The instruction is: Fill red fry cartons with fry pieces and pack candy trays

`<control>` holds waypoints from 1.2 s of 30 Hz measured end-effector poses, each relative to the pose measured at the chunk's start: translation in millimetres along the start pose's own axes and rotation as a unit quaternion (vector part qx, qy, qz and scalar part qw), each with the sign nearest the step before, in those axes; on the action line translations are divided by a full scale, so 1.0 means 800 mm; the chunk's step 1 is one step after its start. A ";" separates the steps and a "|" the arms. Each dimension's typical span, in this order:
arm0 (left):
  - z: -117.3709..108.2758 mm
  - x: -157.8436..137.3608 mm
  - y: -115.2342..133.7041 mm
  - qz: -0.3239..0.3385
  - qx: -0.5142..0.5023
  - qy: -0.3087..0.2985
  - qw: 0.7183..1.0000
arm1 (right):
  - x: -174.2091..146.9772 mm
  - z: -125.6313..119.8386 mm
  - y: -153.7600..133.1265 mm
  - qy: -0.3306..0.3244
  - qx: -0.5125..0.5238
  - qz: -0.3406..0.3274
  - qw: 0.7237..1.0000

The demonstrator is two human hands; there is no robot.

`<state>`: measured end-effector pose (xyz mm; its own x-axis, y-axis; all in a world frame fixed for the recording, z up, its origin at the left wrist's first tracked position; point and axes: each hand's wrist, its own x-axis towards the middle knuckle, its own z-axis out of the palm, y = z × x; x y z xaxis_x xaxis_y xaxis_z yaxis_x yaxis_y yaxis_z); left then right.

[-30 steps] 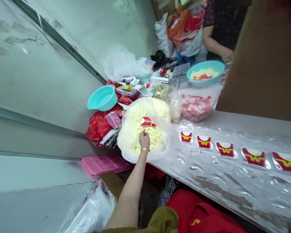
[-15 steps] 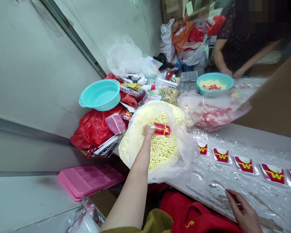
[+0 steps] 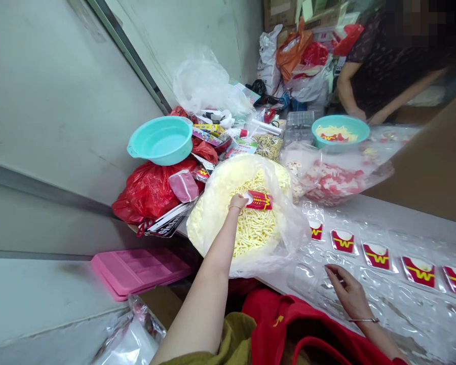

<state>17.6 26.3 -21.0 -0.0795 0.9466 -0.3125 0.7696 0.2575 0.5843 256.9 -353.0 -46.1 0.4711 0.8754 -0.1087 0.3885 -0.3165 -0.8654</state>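
My left hand is closed on the white end of a small red fries carton with a yellow W. The carton lies over pale yellow, fry-shaped pieces inside a large open plastic bag. Over the clear molded plastic trays is my right hand, its fingers loosely bent and apart, with nothing visible in them. Beyond it, a row of red W cartons sits in the clear tray pockets.
A turquoise basin rests on a red plastic bag at left. Another turquoise basin stands near a person across the table. A bag of pink-and-white pieces and a brown cardboard panel are at right.
My right hand has moved left and away from me over the clear trays. My left hand still holds the carton in the bag, and the whole view has shifted slightly.
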 end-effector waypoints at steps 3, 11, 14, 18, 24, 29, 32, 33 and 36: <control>0.008 0.000 0.001 0.042 -0.031 0.030 0.998 | 0.017 0.004 -0.006 -0.043 0.015 -0.006 0.999; 0.015 0.006 -0.018 0.085 -0.092 0.073 0.989 | 0.031 0.033 -0.019 -0.136 0.021 -0.049 0.989; 0.012 0.005 -0.027 0.097 -0.117 0.093 0.984 | 0.035 0.050 -0.032 -0.169 0.020 -0.075 0.983; 0.002 -0.001 -0.032 0.098 -0.151 0.116 0.977 | 0.045 0.071 -0.048 -0.200 0.011 -0.111 0.974; -0.041 -0.030 -0.026 0.091 -0.186 0.197 0.958 | 0.066 0.087 -0.074 -0.215 -0.014 -0.158 0.964; -0.032 -0.126 -0.023 0.180 -0.271 0.111 0.939 | 0.083 0.099 -0.122 -0.112 -0.096 -0.263 0.954; 0.004 -0.193 -0.034 0.210 -0.251 -0.111 0.938 | 0.089 0.117 -0.140 -0.080 -0.125 -0.290 0.946; 0.014 -0.206 -0.039 0.211 -0.232 -0.154 0.937 | 0.090 0.124 -0.139 -0.089 -0.127 -0.284 0.946; 0.030 -0.205 -0.054 0.237 -0.126 -0.167 0.949 | 0.087 0.139 -0.119 -0.104 -0.122 -0.241 0.957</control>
<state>12.2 -145.0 -12.8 0.4763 0.8637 -0.1650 0.4898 -0.1047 0.8655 165.1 -221.2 -25.6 0.0327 0.9869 0.1578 0.7064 0.0889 -0.7022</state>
